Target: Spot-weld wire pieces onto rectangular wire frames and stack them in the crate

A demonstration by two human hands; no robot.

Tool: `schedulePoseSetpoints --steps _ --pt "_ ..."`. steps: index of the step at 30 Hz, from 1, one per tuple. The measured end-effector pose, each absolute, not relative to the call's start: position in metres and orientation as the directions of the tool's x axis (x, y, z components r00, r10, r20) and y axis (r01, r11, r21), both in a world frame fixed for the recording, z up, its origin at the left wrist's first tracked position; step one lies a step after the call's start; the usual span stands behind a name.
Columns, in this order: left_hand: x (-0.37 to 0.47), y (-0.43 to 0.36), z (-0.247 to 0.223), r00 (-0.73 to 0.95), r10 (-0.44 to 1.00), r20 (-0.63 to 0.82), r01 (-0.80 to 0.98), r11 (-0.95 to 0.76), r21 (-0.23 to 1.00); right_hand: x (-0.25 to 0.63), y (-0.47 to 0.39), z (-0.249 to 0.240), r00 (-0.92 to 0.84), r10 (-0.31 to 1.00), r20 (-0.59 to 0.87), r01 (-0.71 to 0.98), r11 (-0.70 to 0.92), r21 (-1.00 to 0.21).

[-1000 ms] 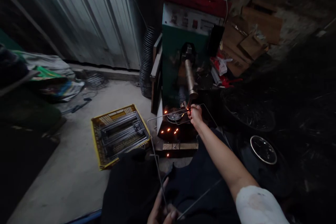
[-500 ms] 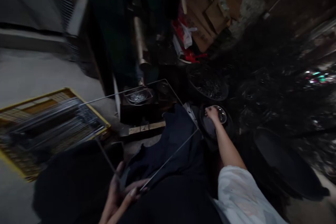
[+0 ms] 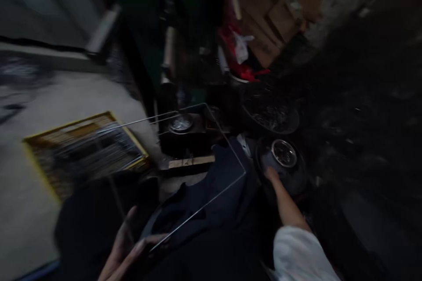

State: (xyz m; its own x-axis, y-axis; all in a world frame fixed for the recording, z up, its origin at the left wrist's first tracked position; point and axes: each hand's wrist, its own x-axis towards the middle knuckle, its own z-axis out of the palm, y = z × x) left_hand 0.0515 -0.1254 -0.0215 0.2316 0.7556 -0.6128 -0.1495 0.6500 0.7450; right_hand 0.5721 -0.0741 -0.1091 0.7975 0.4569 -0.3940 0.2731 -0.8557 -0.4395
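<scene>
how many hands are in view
2: the left hand at bottom, holding the bent wire frame; the right hand below-left of the shiny ring. Darkness at right may hide others.

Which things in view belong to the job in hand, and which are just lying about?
Likely part of the job:
wire frame, in the left hand
silver-rimmed round container, with the right hand beside it
machine with a metal arm
yellow crate, holding wire pieces

Probably just lying about:
cardboard
red and white plastic
</scene>
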Motion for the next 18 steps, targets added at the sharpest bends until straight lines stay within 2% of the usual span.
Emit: schedulePoseSetpoints --steps 6,11,13,15,17,18 --pt "0.053 -0.127 0.005 0.138 0.830 -0.541 -0.346 0.552 0.759 0.576 -0.087 -0.078 0.634 0.707 -0.313 0.493 -0.682 -0.540" --pt "0.034 -0.124 0.004 0.244 0.859 -0.450 -0.351 0.511 0.785 0.557 -0.130 0.006 0.498 0.808 -0.316 0.346 -0.519 -0.781" --pt "0.031 -0.123 -0.001 0.280 0.861 -0.424 -0.349 0.503 0.791 0.523 -0.139 0.042 0.420 0.850 -0.318 0.318 -0.466 -0.826" --pt "0.031 -0.123 -0.007 0.301 0.870 -0.390 -0.366 0.483 0.795 0.478 -0.132 0.066 0.273 0.920 -0.280 0.304 -0.358 -0.883" --pt "0.032 -0.123 -0.012 0.305 0.877 -0.372 -0.389 0.471 0.792 0.429 -0.111 0.074 -0.032 0.978 -0.206 0.336 -0.184 -0.924" --pt "0.032 -0.123 -0.013 0.304 0.878 -0.371 -0.396 0.470 0.788 0.406 -0.099 0.073 -0.195 0.962 -0.190 0.345 -0.114 -0.932"
